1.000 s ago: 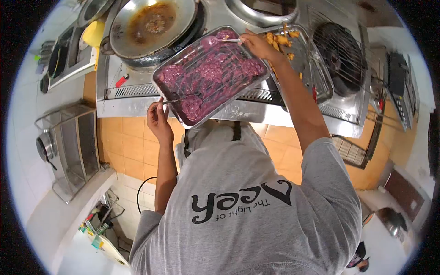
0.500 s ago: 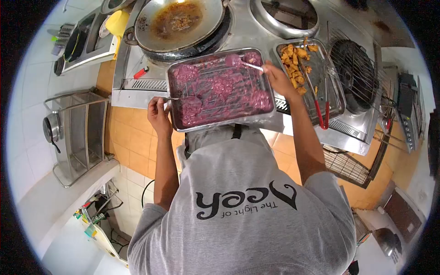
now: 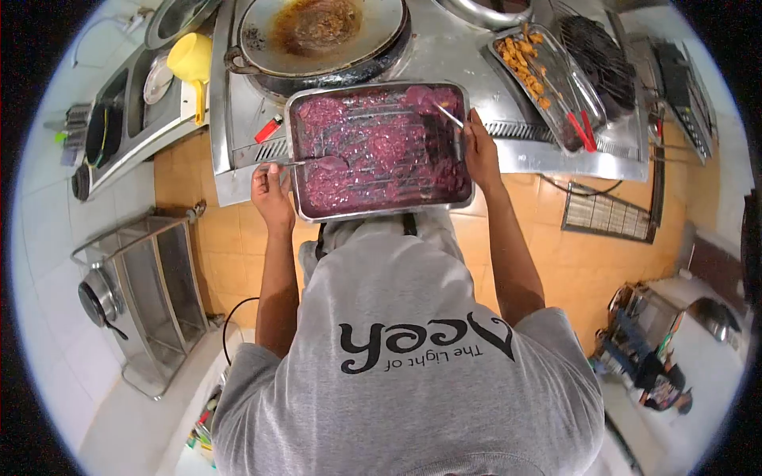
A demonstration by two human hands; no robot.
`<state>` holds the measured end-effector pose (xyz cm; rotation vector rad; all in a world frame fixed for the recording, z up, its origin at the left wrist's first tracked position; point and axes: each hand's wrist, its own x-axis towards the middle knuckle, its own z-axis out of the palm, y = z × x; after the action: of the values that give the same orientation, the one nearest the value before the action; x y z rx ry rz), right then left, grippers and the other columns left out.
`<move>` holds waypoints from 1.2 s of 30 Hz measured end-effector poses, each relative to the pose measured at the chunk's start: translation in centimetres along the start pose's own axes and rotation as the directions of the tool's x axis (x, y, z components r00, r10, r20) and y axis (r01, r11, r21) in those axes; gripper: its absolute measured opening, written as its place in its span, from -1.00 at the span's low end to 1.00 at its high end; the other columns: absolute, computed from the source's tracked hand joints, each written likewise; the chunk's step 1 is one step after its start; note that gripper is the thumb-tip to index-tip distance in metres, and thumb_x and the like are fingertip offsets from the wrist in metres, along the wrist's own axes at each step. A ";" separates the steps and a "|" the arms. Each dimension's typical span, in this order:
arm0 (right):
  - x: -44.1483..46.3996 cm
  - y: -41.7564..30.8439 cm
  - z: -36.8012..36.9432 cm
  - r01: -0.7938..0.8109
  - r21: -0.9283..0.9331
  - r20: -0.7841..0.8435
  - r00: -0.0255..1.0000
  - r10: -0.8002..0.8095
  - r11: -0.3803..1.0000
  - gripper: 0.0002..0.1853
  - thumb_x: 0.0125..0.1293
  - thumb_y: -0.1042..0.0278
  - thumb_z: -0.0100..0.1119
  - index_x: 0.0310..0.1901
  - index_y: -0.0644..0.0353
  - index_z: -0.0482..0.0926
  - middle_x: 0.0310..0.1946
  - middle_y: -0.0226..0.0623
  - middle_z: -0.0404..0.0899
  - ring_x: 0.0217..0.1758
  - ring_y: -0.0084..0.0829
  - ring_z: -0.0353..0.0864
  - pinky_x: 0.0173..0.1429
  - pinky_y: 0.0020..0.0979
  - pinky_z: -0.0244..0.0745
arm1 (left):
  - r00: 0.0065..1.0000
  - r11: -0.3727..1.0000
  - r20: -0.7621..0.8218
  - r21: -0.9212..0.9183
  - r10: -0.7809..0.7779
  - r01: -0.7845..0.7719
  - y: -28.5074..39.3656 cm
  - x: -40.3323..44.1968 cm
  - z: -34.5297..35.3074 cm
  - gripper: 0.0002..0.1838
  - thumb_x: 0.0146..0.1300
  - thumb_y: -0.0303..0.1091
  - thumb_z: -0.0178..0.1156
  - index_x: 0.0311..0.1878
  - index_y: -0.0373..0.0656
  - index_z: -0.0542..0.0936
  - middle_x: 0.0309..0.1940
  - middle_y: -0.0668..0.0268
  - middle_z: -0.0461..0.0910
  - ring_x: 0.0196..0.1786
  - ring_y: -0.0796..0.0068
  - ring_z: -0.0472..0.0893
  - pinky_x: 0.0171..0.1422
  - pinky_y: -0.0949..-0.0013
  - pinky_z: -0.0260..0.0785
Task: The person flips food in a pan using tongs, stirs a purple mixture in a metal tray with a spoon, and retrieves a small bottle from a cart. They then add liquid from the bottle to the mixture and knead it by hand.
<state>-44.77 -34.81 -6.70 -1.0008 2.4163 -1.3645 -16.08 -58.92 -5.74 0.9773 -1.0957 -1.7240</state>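
A rectangular metal tray [image 3: 298, 208] spreads in front of my body, holding lumps of glossy purple-red mixture [image 3: 385, 143]. My left hand [image 3: 271, 194] is closed on the handle of a spoon [image 3: 327, 163] at the tray's left side; the bowl lies in the mixture. At the right rim, my right hand [image 3: 481, 159] grips the tray, its fingers close to the handle of a second spoon [image 3: 448, 115]. That spoon's bowl rests in the tray's far right corner, coated purple. The tray's underside is hidden.
Beyond the tray, a wok [image 3: 381, 49] with brown residue sits on the stove [image 3: 452, 63]. A red lighter [image 3: 268, 128] lies to its left. Rightward, a tray [image 3: 573, 144] holds fried pieces [image 3: 524, 63] and red-handled tongs [image 3: 582, 131]. Another person [image 3: 663, 381] appears at lower right.
The stove, wok and fried-food tray have shifted in view, with more floor showing at the right. The purple tray stays before my body. My right hand has moved down to the tray's right rim.
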 end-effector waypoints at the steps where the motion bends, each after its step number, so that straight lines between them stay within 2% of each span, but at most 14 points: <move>1: -0.1 -0.3 0.3 0.089 -0.056 -0.034 0.995 -0.091 0.994 -0.84 0.37 0.50 -0.13 -0.13 0.33 0.44 0.02 0.11 0.43 0.29 -0.18 0.29 0.23 -0.35 0.22 | 0.999 0.999 0.025 0.008 -0.033 0.033 0.2 0.1 -0.6 -0.86 0.27 -0.35 0.13 -0.21 -0.16 0.41 -0.23 0.40 0.42 -0.14 0.56 0.47 -0.03 0.41 0.41; 4: -0.7 -4.1 0.9 0.216 -0.451 -0.166 0.933 -0.319 0.866 -0.85 0.22 0.53 -0.03 -0.19 0.30 0.46 -0.09 0.16 0.47 0.05 0.01 0.46 0.14 -0.24 0.34 | 0.989 0.995 0.112 0.021 -0.101 0.099 0.7 1.1 -1.1 -0.85 0.27 -0.36 0.13 -0.17 -0.17 0.41 -0.24 0.41 0.42 -0.13 0.55 0.47 0.00 0.40 0.41; 5: -1.6 -6.9 1.3 0.018 -0.165 -0.250 0.966 -0.059 0.986 -0.83 0.15 0.51 -0.02 -0.21 0.24 0.47 -0.28 0.04 0.50 -0.15 -0.02 0.49 0.03 -0.13 0.37 | 0.987 0.992 0.108 0.023 -0.122 0.120 0.8 1.1 -0.9 -0.84 0.27 -0.36 0.13 -0.16 -0.19 0.42 -0.25 0.40 0.42 -0.13 0.56 0.47 0.01 0.40 0.40; 6: -2.5 -7.8 1.9 0.251 -0.545 -0.113 0.924 -0.366 0.800 -0.85 0.17 0.41 -0.03 -0.24 0.21 0.45 -0.41 -0.07 0.51 -0.25 -0.08 0.53 -0.14 -0.06 0.40 | 0.987 0.996 0.139 0.024 -0.083 0.080 0.8 1.4 -1.0 -0.85 0.28 -0.37 0.12 -0.17 -0.19 0.42 -0.25 0.40 0.42 -0.13 0.57 0.46 0.02 0.40 0.40; 11: -6.4 -11.9 7.5 0.138 -0.641 0.175 0.984 -0.030 0.755 -0.82 0.17 0.38 -0.03 -0.19 0.18 0.41 -0.36 -0.18 0.53 -0.42 -0.19 0.60 -0.47 -0.23 0.51 | 0.975 0.989 0.211 0.104 0.077 -0.100 1.9 2.2 -1.6 -0.87 0.30 -0.39 0.09 -0.18 -0.23 0.43 -0.26 0.37 0.43 -0.14 0.62 0.44 0.06 0.42 0.37; 14: -7.5 -13.0 8.1 0.144 -0.692 0.293 0.952 0.093 0.707 -0.80 0.17 0.39 -0.03 -0.15 0.18 0.38 -0.33 -0.15 0.53 -0.44 -0.22 0.62 -0.49 -0.27 0.54 | 0.977 0.986 0.159 0.060 0.142 -0.153 4.0 2.3 -1.3 -0.88 0.30 -0.40 0.07 -0.18 -0.25 0.43 -0.27 0.36 0.44 -0.14 0.62 0.44 0.08 0.45 0.36; 17: -10.1 -13.6 7.5 0.299 -0.620 0.405 0.914 -0.031 0.725 -0.78 0.16 0.41 -0.03 -0.15 0.23 0.36 -0.32 -0.11 0.52 -0.45 -0.22 0.62 -0.48 -0.28 0.55 | 0.965 0.974 0.173 0.078 0.197 -0.213 5.1 3.4 -1.4 -0.87 0.30 -0.41 0.08 -0.18 -0.25 0.43 -0.27 0.33 0.46 -0.16 0.57 0.48 0.10 0.40 0.38; 20: -10.5 -12.6 6.7 0.167 -0.548 0.289 0.957 -0.002 0.820 -0.76 0.15 0.43 -0.03 -0.13 0.29 0.34 -0.26 -0.09 0.50 -0.47 -0.19 0.62 -0.50 -0.28 0.55 | 0.956 0.974 0.231 0.099 0.178 -0.205 5.1 4.2 -1.0 -0.87 0.30 -0.41 0.08 -0.18 -0.27 0.44 -0.28 0.32 0.47 -0.17 0.55 0.49 0.12 0.38 0.39; 23: -12.1 -12.8 7.1 0.243 -0.557 0.407 0.914 0.006 0.794 -0.75 0.16 0.45 -0.04 -0.12 0.32 0.33 -0.26 -0.05 0.50 -0.47 -0.12 0.61 -0.48 -0.23 0.54 | 0.945 0.973 0.291 0.124 0.151 -0.194 3.8 3.8 -0.2 -0.87 0.31 -0.41 0.06 -0.20 -0.29 0.45 -0.29 0.32 0.47 -0.17 0.57 0.48 0.09 0.44 0.38; 26: -12.8 -12.3 5.5 0.033 -0.508 0.259 0.959 0.115 0.861 -0.75 0.18 0.46 -0.07 -0.10 0.33 0.31 -0.26 -0.02 0.49 -0.45 -0.08 0.60 -0.45 -0.19 0.54 | 0.920 0.920 0.349 0.273 0.178 -0.282 2.1 3.7 -0.3 -0.88 0.32 -0.40 0.05 -0.23 -0.27 0.46 -0.31 0.35 0.47 -0.20 0.63 0.46 -0.04 0.56 0.33; 30: -14.0 -13.3 2.2 -0.183 -0.635 0.113 0.939 0.325 0.751 -0.69 0.23 0.47 -0.14 0.01 0.36 0.27 -0.20 0.05 0.49 -0.39 -0.04 0.60 -0.42 -0.16 0.53 | 0.898 0.896 0.359 0.264 0.252 -0.357 -0.1 3.2 0.1 -0.86 0.32 -0.36 0.06 -0.22 -0.24 0.45 -0.32 0.37 0.46 -0.25 0.67 0.42 -0.13 0.58 0.30; 33: -16.4 -11.7 4.9 -0.168 -0.579 0.220 0.910 0.351 0.798 -0.65 0.26 0.43 -0.19 0.06 0.37 0.25 -0.16 0.07 0.49 -0.38 -0.02 0.59 -0.41 -0.16 0.53 | 0.926 0.923 0.278 0.217 0.255 -0.319 -1.2 2.8 0.3 -0.85 0.33 -0.35 0.05 -0.18 -0.24 0.43 -0.33 0.38 0.45 -0.25 0.66 0.42 -0.15 0.58 0.30; 34: -16.9 -12.3 5.6 0.025 -0.511 0.261 0.957 0.127 0.859 -0.64 0.27 0.41 -0.22 0.08 0.36 0.24 -0.14 0.11 0.48 -0.37 0.00 0.59 -0.42 -0.14 0.52 | 0.929 0.923 0.267 0.218 0.257 -0.318 -1.4 2.6 0.3 -0.85 0.33 -0.34 0.05 -0.18 -0.24 0.42 -0.34 0.38 0.45 -0.25 0.66 0.42 -0.16 0.57 0.30; 36: -16.3 -14.0 5.6 0.035 -0.479 0.308 0.943 0.131 0.877 -0.63 0.26 0.43 -0.21 0.09 0.34 0.25 -0.19 0.10 0.48 -0.35 0.00 0.58 -0.40 -0.13 0.52 | 0.933 0.921 0.243 0.225 0.264 -0.319 -1.5 2.4 0.4 -0.84 0.33 -0.34 0.05 -0.18 -0.24 0.42 -0.35 0.38 0.44 -0.27 0.66 0.42 -0.19 0.57 0.31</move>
<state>-23.39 -33.10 -0.91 -1.1526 2.5309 -0.5127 -17.58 -60.66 -7.45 0.7491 -1.5553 -1.4826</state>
